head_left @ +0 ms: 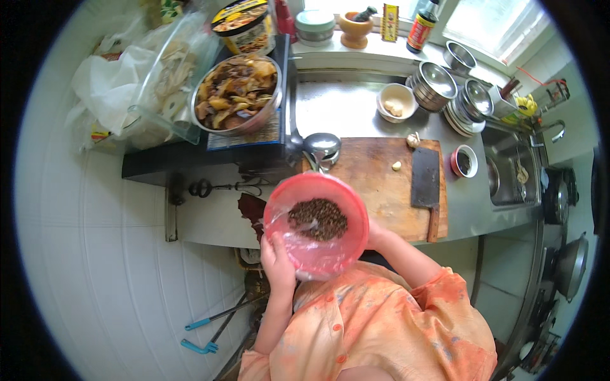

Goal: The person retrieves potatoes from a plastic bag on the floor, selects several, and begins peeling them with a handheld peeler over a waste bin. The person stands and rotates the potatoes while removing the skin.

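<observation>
A pink plastic bowl (316,184) is held up in front of my body, at the near edge of the counter. Clear plastic film and a heap of small dark-brown grains, like peppercorns (318,219), lie inside it. My left hand (277,257) grips the bowl's lower left side, thumb at the rim. Against its right side is my right hand (375,235), its fingers hidden behind the bowl. Beyond the bowl, a wooden cutting board (365,190) carries a cleaver (425,179), a garlic clove (396,166) and a garlic bulb (413,140).
A steel bowl of brown peel-like scraps (236,95) stands at the left on a dark raised surface. White bowl (397,103), stacked metal bowls (435,86) and a small red cup (464,161) stand past the board. The sink (508,159) is at the right.
</observation>
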Demonstrator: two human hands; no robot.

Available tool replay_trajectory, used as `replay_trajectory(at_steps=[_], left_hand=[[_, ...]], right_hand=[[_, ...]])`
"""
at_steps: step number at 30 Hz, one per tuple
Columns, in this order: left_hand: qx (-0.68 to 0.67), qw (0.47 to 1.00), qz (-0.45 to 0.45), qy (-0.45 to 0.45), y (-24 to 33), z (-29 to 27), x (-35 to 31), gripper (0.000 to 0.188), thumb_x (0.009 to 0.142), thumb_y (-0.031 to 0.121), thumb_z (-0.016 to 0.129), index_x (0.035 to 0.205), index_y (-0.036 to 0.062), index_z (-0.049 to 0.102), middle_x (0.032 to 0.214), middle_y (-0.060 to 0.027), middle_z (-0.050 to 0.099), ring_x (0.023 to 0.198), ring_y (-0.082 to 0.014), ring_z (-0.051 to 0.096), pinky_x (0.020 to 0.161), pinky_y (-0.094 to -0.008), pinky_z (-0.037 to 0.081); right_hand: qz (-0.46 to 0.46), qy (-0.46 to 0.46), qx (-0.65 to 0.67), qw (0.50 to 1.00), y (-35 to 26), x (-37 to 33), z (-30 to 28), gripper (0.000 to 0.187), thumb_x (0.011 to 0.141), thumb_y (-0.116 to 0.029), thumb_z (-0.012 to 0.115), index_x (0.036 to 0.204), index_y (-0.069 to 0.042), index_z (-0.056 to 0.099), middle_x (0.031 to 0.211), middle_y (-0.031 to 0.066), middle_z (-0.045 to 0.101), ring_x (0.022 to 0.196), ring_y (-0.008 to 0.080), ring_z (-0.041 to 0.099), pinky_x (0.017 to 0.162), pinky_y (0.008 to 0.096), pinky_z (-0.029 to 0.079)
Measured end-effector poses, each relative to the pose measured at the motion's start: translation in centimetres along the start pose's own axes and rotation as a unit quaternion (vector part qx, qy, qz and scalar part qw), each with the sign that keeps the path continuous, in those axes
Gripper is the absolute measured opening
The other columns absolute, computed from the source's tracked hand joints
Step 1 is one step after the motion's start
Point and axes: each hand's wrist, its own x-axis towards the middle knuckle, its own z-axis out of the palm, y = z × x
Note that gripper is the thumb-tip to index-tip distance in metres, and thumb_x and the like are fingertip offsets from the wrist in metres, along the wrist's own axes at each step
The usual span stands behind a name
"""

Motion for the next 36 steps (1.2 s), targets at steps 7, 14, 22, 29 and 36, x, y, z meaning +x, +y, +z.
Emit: replay_trajectory(at_steps=[7,14,22,29,36], left_hand=[[0.049,0.994,0.039,-0.088,-0.9,7.6,2.4,0.034,0.102,0.025,0.041,0.116,-0.0037,0.055,0.102,-0.0129,0.062,0.094,-0.0207,0.057,0.087,-0.0325,0.043],[0.061,0.991,0.067,-0.097,-1.0,12.1,5.8,0.036,0.102,0.026,0.042,0.116,-0.0052,0.054,0.104,-0.0117,0.062,0.093,-0.0178,0.057,0.085,-0.0324,0.044],[-0.105,0.992,0.064,0.007,0.1,20.7,15.3,0.034,0.102,0.023,0.042,0.117,-0.0061,0.052,0.108,-0.0107,0.059,0.094,-0.0158,0.056,0.085,-0.0313,0.044],[0.073,0.986,0.107,0.101,-4.0,25.1,26.5,0.035,0.097,0.023,0.05,0.109,-0.009,0.052,0.107,-0.0177,0.061,0.093,-0.0228,0.06,0.082,-0.0367,0.047],[0.231,0.966,0.048,0.107,-10.2,26.1,32.7,0.043,0.088,0.022,0.056,0.113,-0.0118,0.051,0.116,-0.0311,0.057,0.109,-0.043,0.056,0.095,-0.045,0.042]], right_hand=[[-0.12,0.032,0.251,0.96,-1.2,-4.4,-3.4,0.046,0.097,-0.037,0.047,0.13,-0.005,0.05,0.129,0.0096,0.055,0.117,0.0217,0.053,0.102,0.0415,0.042],[-0.209,0.128,0.25,0.937,-3.8,-4.2,-6.4,0.036,0.099,-0.029,0.048,0.123,-0.003,0.054,0.123,0.007,0.058,0.112,0.0164,0.054,0.097,0.035,0.045],[-0.273,0.233,0.21,0.909,-8.4,-2.5,-8.1,0.033,0.098,-0.034,0.051,0.118,-0.009,0.059,0.111,0.002,0.06,0.1,0.0133,0.055,0.086,0.0308,0.045],[-0.181,0.279,0.169,0.928,-3.1,-3.8,-10.9,0.03,0.098,-0.031,0.052,0.115,-0.008,0.061,0.106,0.0,0.062,0.093,0.0098,0.057,0.077,0.0254,0.044],[-0.107,0.329,0.17,0.923,-1.6,-5.3,-13.2,0.026,0.098,-0.028,0.051,0.112,-0.008,0.06,0.102,-0.0004,0.061,0.089,0.0087,0.057,0.076,0.0236,0.045]])
